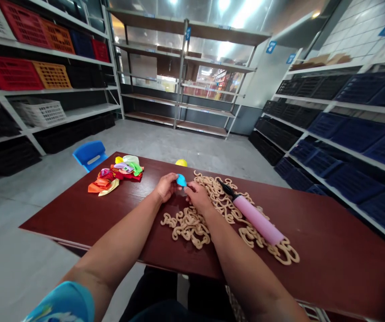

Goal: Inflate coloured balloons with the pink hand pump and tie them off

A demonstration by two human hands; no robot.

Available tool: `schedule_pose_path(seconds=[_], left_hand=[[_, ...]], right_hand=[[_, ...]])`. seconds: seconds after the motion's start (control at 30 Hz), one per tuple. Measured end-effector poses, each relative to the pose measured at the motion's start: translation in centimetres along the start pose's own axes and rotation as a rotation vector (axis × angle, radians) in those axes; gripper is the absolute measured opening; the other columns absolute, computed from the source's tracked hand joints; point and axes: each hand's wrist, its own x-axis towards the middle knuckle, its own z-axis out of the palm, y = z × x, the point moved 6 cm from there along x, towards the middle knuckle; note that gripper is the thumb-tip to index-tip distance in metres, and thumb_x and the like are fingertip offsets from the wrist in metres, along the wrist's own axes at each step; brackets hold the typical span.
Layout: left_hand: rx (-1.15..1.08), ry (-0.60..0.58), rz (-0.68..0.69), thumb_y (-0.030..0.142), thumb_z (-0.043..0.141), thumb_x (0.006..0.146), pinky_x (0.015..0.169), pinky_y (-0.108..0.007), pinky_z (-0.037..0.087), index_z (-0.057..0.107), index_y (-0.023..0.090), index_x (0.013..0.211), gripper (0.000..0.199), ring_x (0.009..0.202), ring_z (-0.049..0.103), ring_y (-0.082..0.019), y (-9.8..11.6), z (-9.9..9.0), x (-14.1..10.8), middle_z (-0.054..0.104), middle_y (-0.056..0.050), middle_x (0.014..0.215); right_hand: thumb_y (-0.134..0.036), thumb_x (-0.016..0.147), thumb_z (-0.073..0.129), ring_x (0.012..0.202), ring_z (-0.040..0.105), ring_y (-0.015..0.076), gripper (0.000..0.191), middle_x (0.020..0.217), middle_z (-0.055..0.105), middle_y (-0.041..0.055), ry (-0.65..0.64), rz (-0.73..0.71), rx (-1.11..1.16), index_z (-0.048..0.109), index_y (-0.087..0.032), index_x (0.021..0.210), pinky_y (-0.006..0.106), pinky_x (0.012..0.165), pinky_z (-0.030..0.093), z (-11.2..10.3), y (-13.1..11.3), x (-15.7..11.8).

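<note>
Both hands meet over the middle of the table around a small blue balloon point(181, 180), which looks limp and uninflated. My left hand point(167, 187) grips its left side, fingers closed. On the lower right, my right hand point(195, 195) pinches its narrow end. Just right of my hands, a pink hand pump point(258, 219) with a black nozzle lies on tan, curled scroll-shaped pieces point(214, 192). More of these curls point(189, 226) lie below my right hand. At the left rests a pile of limp, many-coloured balloons point(125, 170).
The dark red table point(78, 219) spans the front. A yellow round thing point(181, 163) shows at its far edge, and a blue chair point(91, 154) stands behind its left corner. Shelves with crates point(44, 112) line both sides; a metal rack point(179, 80) stands at the back.
</note>
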Motion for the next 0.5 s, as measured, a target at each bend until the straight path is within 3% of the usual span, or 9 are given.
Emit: schedule_pose_path(seconds=[0.1,0.2,0.33,0.4,0.5], left_hand=[[0.011,0.084,-0.042,0.018,0.052,0.070,0.045,-0.023,0.043,0.055,0.011,0.074,0.008,0.053,0.055,-0.013,0.0,-0.5,0.2,0.058,-0.005,0.064],[-0.028,0.184,-0.089,0.019,0.049,0.074,0.045,-0.023,0.043,0.052,0.011,0.077,0.009,0.051,0.056,-0.013,-0.6,-1.2,0.7,0.057,-0.005,0.064],[0.070,0.297,-0.002,0.031,0.054,0.077,0.044,-0.022,0.042,0.046,0.016,0.083,0.018,0.049,0.056,-0.011,-1.3,-2.0,1.2,0.057,-0.002,0.068],[0.211,0.294,0.054,0.037,0.054,0.077,0.041,-0.020,0.037,0.047,0.017,0.080,0.022,0.045,0.054,-0.011,-1.4,-1.9,1.2,0.058,-0.002,0.067],[0.361,0.143,0.052,0.049,0.048,0.078,0.035,-0.019,0.029,0.053,0.015,0.068,0.035,0.039,0.050,-0.010,-1.9,-0.7,0.8,0.057,-0.004,0.057]], right_hand=[[-0.037,0.068,0.056,0.045,0.048,0.0076,0.021,0.065,0.055,-0.0032,0.079,-0.031,-0.066,0.057,-0.020,0.079,0.018,0.036,0.035,-0.6,-0.3,-0.1],[-0.039,0.067,0.059,0.048,0.051,0.0097,0.022,0.063,0.057,-0.0025,0.095,-0.030,-0.082,0.055,-0.020,0.078,0.019,0.039,0.038,-0.7,-0.6,-0.4],[-0.043,0.066,0.060,0.046,0.052,0.0115,0.026,0.056,0.058,-0.0019,0.135,0.007,-0.019,0.052,-0.020,0.076,0.021,0.039,0.040,-1.1,-0.7,-0.4],[-0.043,0.064,0.061,0.046,0.053,0.0114,0.028,0.058,0.059,-0.0015,0.188,0.009,0.034,0.049,-0.020,0.073,0.021,0.040,0.041,-1.6,-0.8,-0.3],[-0.042,0.061,0.063,0.055,0.057,0.0132,0.030,0.063,0.059,-0.0010,0.254,-0.013,0.106,0.047,-0.020,0.071,0.022,0.044,0.044,-2.1,-1.4,-0.1]])
